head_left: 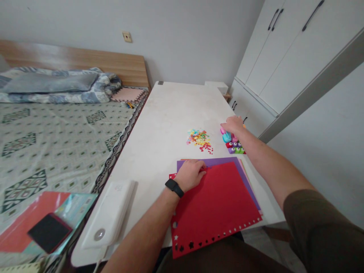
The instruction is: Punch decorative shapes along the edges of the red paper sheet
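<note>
A red sheet of paper lies at the table's front, its near part jutting past the edge; punched shapes run along its left and bottom sides. My left hand, wearing a black watch, grips the top left of this sheet with bent fingers. Under it show a purple sheet and other coloured papers. My right hand is at the group of small paper punches, its fingers curled down around one, partly hidden. Beside it are a turquoise punch and red and purple-green strips with eyes. Colourful confetti lies left of the punches.
On the white table a long white device with a cable lies at the front left. A bed adjoins on the left, with a dark phone on plastic-wrapped paper. White cabinets stand on the right.
</note>
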Demonstrator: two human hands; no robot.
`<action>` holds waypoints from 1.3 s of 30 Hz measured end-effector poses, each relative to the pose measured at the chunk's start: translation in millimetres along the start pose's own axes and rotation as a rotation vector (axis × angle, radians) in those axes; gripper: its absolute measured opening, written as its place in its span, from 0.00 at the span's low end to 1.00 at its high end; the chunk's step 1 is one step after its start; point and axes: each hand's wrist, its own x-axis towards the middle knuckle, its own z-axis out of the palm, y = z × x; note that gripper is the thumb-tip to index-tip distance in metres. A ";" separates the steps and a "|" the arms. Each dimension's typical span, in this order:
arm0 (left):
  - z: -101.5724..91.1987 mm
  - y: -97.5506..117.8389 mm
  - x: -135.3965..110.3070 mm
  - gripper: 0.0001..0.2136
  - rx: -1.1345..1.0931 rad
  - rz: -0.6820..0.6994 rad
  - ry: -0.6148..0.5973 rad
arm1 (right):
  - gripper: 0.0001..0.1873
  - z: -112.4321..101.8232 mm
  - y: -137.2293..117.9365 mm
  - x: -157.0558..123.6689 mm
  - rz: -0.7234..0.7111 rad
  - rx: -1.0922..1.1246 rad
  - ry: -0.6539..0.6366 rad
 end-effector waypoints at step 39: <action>1.8 -2.4 1.6 0.04 -0.072 -0.021 0.044 | 0.26 4.5 -21.2 -167.6 -0.168 0.926 -0.485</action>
